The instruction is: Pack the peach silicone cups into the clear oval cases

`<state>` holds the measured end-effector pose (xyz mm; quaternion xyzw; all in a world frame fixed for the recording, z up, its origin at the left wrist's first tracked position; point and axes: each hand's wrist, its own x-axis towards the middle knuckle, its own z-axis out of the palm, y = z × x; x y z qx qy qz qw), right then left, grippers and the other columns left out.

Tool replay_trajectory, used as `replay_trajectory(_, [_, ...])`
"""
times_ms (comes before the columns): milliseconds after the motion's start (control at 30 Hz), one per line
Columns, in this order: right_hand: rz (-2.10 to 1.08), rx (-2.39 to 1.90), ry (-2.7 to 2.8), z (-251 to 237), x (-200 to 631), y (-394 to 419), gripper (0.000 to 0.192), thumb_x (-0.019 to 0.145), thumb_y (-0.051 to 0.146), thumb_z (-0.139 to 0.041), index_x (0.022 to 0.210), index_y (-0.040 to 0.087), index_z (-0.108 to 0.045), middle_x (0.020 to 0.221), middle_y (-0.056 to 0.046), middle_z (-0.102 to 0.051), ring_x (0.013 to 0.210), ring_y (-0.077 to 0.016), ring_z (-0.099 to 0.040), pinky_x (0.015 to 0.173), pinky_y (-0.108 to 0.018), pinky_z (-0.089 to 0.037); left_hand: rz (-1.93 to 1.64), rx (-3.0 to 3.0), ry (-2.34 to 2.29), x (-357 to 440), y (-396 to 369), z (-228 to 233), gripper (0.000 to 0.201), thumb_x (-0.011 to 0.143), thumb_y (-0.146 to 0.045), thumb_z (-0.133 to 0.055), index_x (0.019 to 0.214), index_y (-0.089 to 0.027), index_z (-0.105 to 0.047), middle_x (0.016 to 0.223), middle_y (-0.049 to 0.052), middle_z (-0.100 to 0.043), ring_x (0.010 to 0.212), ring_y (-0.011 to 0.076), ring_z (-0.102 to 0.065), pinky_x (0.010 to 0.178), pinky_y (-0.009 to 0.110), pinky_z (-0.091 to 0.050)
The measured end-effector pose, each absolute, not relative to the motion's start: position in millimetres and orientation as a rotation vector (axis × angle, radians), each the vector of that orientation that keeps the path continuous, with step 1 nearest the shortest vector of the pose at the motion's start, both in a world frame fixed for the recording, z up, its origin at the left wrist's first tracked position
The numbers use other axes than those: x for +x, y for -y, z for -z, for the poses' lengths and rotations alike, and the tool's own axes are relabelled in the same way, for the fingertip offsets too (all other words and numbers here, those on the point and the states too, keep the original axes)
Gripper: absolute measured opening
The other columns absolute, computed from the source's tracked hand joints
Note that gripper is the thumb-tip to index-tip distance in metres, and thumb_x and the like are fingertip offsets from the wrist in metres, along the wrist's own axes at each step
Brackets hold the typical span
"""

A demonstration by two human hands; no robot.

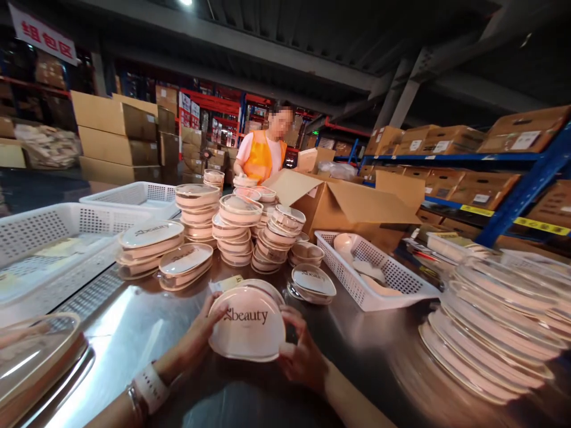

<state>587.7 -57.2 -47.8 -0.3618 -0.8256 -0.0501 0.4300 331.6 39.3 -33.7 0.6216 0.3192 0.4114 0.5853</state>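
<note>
In the head view a pale pink cosmetic bag, rounded on top with dark "beauty" lettering, is tilted up to face me above the metal table. Its left side is gripped by my left hand, which has a white watch on the wrist. Against its right edge the fingers of my right hand are closed. Another rounded bag shows partly behind the held one, with a small paper tag by my left fingertips. Just beyond lies a flat cosmetic bag with the same lettering.
Stacked bags stand mid-table, and a tall pile rises at right. White baskets sit at left; another basket at right holds pale pieces. Behind are an open carton and a person in an orange vest.
</note>
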Motion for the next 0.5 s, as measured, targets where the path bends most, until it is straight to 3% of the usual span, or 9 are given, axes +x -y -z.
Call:
replay_trajectory(100, [-0.118, -0.914, 1.832, 33.3, 583.0, 67.2, 0.033, 0.095, 0.044, -0.048, 0.126, 0.033, -0.051, 0.136, -0.009, -0.05, 0.13, -0.0307, -0.048, 0.108, -0.05, -0.04, -0.787, 1.366, -0.577, 323.6, -33.6, 21.4, 0.053, 0.078, -0.057, -0.067, 0.113, -0.022, -0.048, 0.103, 0.005, -0.069, 0.095, 0.0249, -0.067, 0.079, 0.036, -0.052])
replay_trajectory(167, [-0.347, -0.972, 1.833, 19.1, 578.3, 68.7, 0.037, 0.101, 0.045, -0.036, 0.13, 0.032, -0.053, 0.133, -0.01, -0.056, 0.126, -0.026, -0.053, 0.107, -0.045, -0.043, -0.626, 1.354, -0.454, 323.1, -25.3, 16.4, 0.057, 0.066, -0.05, -0.08, 0.104, -0.024, -0.048, 0.093, 0.0, -0.068, 0.085, 0.0204, -0.065, 0.073, 0.031, -0.048])
replay_trajectory(300, [-0.852, -0.817, 2.194, -4.4, 566.5, 69.7, 0.043, 0.102, 0.046, -0.037, 0.127, 0.024, -0.064, 0.123, -0.011, -0.067, 0.117, -0.0215, -0.062, 0.1, -0.036, -0.048, -0.379, 1.336, -0.392, 332.6, 0.1, 14.6, 0.058, 0.062, -0.039, -0.084, 0.1, -0.026, -0.041, 0.082, -0.005, -0.063, 0.072, 0.0146, -0.059, 0.063, 0.026, -0.04])
replay_trajectory(500, [-0.93, -0.958, 2.445, -6.1, 560.3, 75.0, 0.037, 0.098, 0.026, -0.047, 0.131, 0.014, -0.06, 0.124, -0.015, -0.064, 0.116, -0.0217, -0.061, 0.099, -0.032, -0.047, -0.181, 1.328, -0.48, 342.0, 20.2, 14.9, 0.06, 0.058, -0.039, -0.082, 0.097, -0.026, -0.038, 0.079, -0.006, -0.06, 0.068, 0.0133, -0.053, 0.06, 0.026, -0.036])
